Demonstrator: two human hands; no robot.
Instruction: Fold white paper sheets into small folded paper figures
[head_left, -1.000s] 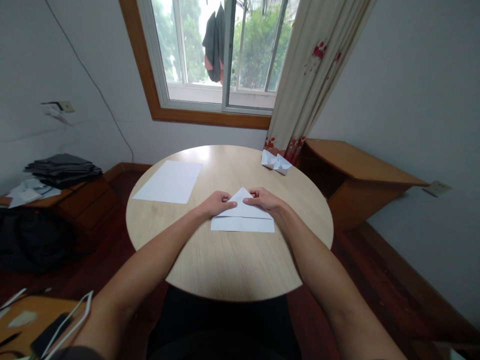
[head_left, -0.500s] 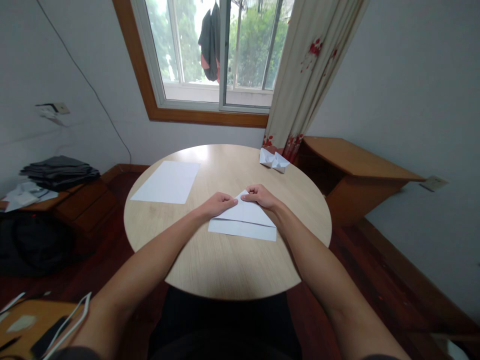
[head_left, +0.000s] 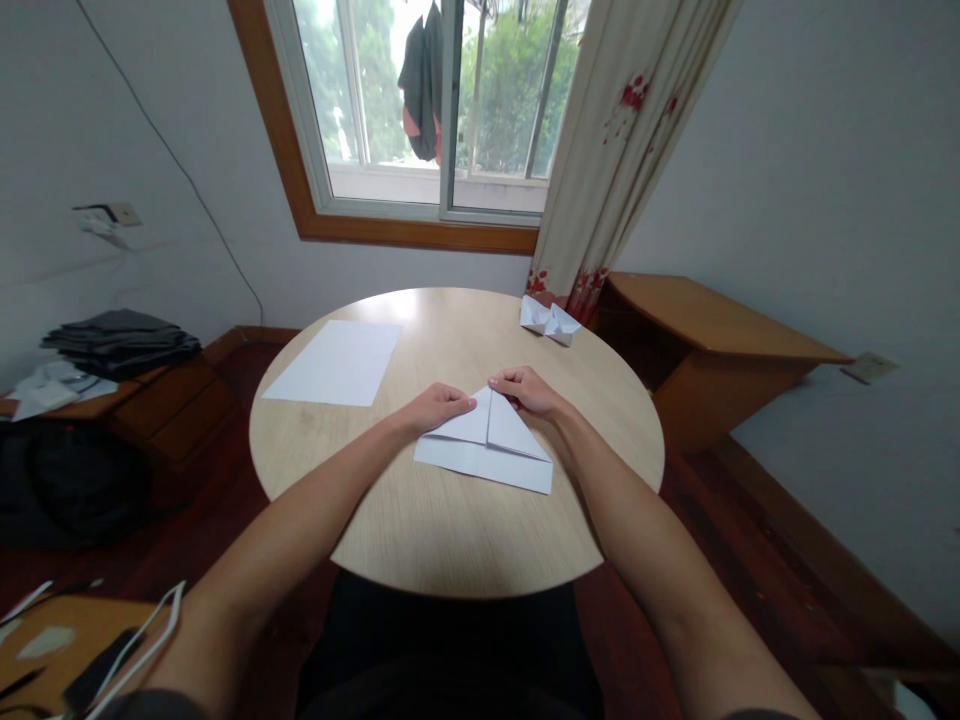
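A white sheet folded to a point lies in the middle of the round wooden table. My left hand rests on its left flap, fingers curled and pressing down near the tip. My right hand is on the right flap, fingers bent and pinching the paper by the tip. Both folded corners meet along a centre line. A strip of the sheet shows below the flaps, toward me.
A flat white sheet lies on the table's left side. A small folded paper piece sits at the far right edge by the curtain. A low wooden cabinet stands to the right, folded dark clothes to the left.
The folded sheet has turned slightly clockwise on the table. The centre seam between the two flaps now shows clearly. Both hands stay at the tip.
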